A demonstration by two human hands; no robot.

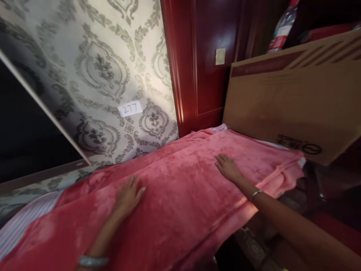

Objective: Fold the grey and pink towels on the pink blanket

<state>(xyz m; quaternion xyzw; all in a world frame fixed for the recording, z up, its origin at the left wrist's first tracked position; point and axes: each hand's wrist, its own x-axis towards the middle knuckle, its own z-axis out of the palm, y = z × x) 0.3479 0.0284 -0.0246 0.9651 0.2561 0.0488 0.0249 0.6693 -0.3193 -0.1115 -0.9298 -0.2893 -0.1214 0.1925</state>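
A pink plush blanket [180,188] lies spread over a long, raised surface, with its near edge hanging down in soft folds. My left hand [128,197] rests flat on the blanket left of the middle, thumb held away from the fingers. Farther right, my right hand [228,167] also lies palm down on the blanket, its fingers stretched out. Neither hand holds anything. Striped cloth [31,214] shows beyond the blanket's left end.
A large cardboard box [293,98] stands at the right, behind the blanket's far end. A plastic bottle [282,30] is behind it. Patterned wallpaper bears a paper label [130,108] reading 277. A dark panel [31,124] is at the left.
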